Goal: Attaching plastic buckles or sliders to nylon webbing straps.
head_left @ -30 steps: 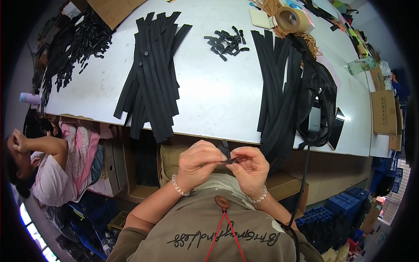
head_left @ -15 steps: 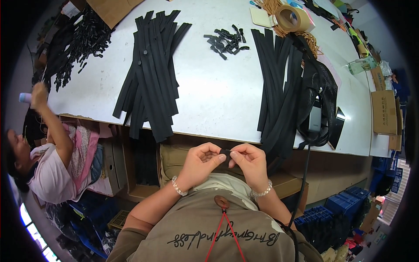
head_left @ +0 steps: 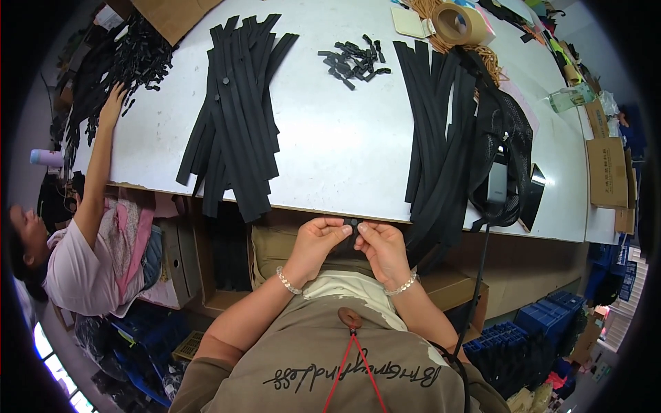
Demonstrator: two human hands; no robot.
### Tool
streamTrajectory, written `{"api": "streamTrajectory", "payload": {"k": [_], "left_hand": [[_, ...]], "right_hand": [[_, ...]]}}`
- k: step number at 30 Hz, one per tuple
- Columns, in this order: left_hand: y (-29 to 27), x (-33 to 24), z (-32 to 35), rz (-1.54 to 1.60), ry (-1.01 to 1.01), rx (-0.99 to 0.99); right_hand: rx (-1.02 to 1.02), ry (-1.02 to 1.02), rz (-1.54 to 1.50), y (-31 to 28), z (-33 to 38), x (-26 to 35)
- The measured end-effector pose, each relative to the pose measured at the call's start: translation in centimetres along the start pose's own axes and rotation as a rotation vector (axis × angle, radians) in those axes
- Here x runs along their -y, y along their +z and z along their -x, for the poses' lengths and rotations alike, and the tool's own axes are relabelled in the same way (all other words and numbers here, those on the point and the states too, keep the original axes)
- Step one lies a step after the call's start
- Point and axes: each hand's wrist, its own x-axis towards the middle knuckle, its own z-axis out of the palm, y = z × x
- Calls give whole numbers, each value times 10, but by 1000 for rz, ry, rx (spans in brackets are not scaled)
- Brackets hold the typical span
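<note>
Just in front of the table's near edge, my left hand [head_left: 315,245] and my right hand [head_left: 381,249] face each other, thumbs and fingertips pinched. Between them they grip a black strip [head_left: 354,224] with a small round dark spot on it; most of it is hidden by the fingers. Beyond my left hand, a loose pile of long flat black strips [head_left: 241,131] lies across the table edge, with small round pieces on top. A second bundle of black strips [head_left: 437,151] hangs over the edge beyond my right hand. Small black plastic pieces [head_left: 354,60] lie heaped between the bundles.
The white table [head_left: 337,151] spans the view. At right lie a black mesh bag [head_left: 506,138] with a grey device and a cable, and a tape roll [head_left: 460,26]. On the left, another person [head_left: 89,268] reaches toward a black heap [head_left: 141,55].
Both my hands have moved slightly up toward the table edge, still gripping the black strip, whose round spot now shows. The other person's arm has stretched out to the black heap.
</note>
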Motion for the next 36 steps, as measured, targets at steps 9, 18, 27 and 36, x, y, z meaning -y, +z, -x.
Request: {"api": "streamTrajectory", "payload": {"k": [9, 18, 27, 36], "left_hand": [[1, 4, -1, 20, -37, -40], [7, 4, 1, 73, -33, -50], [12, 2, 3, 218, -1, -7], [11, 10, 3, 252, 42, -4]], "right_hand": [[-39, -78, -22, 3, 0, -7], [-43, -131, -11, 5, 3, -7], [-66, -142, -61, 11, 4, -9], [-134, -160, -90, 18, 5, -13]]}}
